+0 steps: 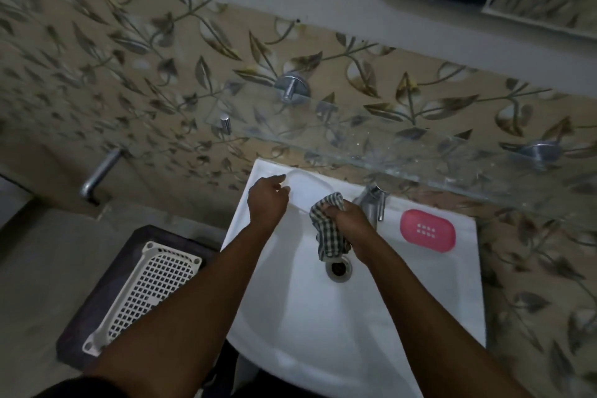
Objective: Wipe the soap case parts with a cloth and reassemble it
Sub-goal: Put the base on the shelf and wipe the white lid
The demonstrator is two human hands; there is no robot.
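Wall: leaf-patterned tiles across the upper half of the frame, dim light
Sink (420, 317): white basin seen from above, filling the centre and lower right
Glass shelf (436, 160): clear, fixed to the wall above the sink's back rim
Basket (145, 294): white perforated tray on a dark stand, lower left
Right hand (352, 220): centre of frame over the bowl, fingers closed around the cloth
Left hand (267, 200): just left of centre, fingers curled at the left edge of the clear case part and touching it; whether they pinch it cannot be told
Cloth (326, 229): checked, bunched, hanging down towards the drain (338, 268)
Clear case part (308, 191): translucent, lying on the sink's back rim, left of the tap (371, 200)
Pink case part (428, 230): oval with small drain holes, lying on the rim to the right of the tap, well apart from the clear part
Progress: the two parts lie separate, so reassembly is still to do; the cloth is near the clear part but not on it; which parts are already wiped cannot be judged
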